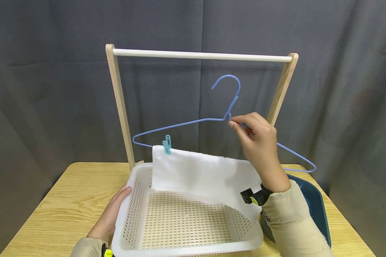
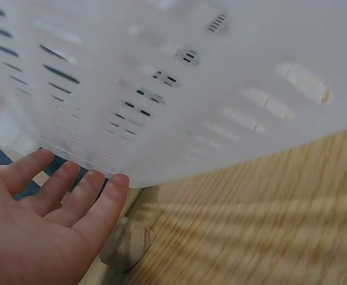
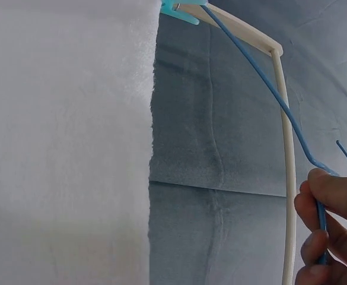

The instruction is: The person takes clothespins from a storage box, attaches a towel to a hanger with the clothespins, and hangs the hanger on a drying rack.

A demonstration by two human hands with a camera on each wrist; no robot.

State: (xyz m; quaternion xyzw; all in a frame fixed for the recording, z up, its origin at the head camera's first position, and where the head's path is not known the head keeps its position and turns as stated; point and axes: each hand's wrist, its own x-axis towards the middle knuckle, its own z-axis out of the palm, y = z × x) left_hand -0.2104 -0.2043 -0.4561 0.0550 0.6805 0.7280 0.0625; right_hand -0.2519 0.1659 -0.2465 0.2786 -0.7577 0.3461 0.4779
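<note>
My right hand (image 1: 257,137) pinches a blue clothes hanger (image 1: 180,124) just beside the neck, holding it in front of the rack's rod. A white cloth (image 1: 199,173) hangs from the hanger's lower bar, with a teal clothespin (image 1: 167,144) at its upper left corner. The right wrist view shows the fingers (image 3: 330,193) around the blue wire, and the cloth's edge (image 3: 102,142) to the left. My left hand (image 1: 114,210) rests against the left side of a white perforated basket (image 1: 130,214). In the left wrist view its extended fingers (image 2: 90,202) meet the basket's outer wall.
A wooden rack with a white rod (image 1: 199,55) stands behind the basket. At the right, partly behind my sleeve, is a dark blue bin (image 1: 318,210). Everything stands on a wood-grain table (image 1: 64,200), with a grey curtain (image 1: 167,25) behind.
</note>
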